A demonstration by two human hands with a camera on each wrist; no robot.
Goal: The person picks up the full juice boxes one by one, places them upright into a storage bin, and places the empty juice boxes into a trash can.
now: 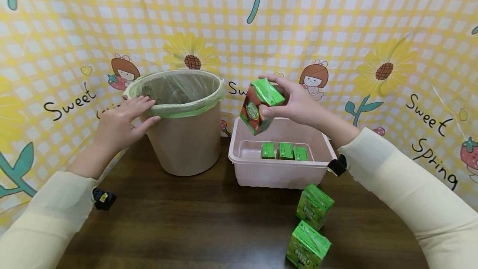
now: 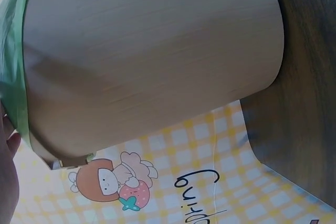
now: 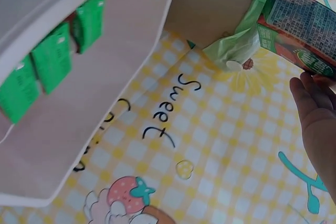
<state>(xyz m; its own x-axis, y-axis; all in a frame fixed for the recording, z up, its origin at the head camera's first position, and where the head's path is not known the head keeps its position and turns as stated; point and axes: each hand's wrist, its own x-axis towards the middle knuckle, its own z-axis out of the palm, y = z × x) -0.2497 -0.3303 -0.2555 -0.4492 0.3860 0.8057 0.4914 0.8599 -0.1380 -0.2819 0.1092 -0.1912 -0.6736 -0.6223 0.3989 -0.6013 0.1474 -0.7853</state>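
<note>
My right hand (image 1: 291, 101) grips a red and green juice carton (image 1: 257, 107) between thumb and fingers, tilted above the left part of a pale pink plastic bin (image 1: 276, 175). In the right wrist view the carton (image 3: 299, 30) shows its printed side panel, with fingers beneath it. My left hand (image 1: 121, 121) rests with extended fingers on the near left rim of a beige trash can (image 1: 183, 140), lined with a green-edged bag (image 1: 190, 110). In the left wrist view part of the hand (image 2: 8, 166) shows at the liner's edge.
Three small green-topped cartons (image 1: 285, 151) stand in a row inside the pink bin. Two green juice cartons (image 1: 315, 206) stand in front of it on the dark wooden table (image 1: 194, 223). A yellow checked cloth (image 1: 231, 24) hangs behind.
</note>
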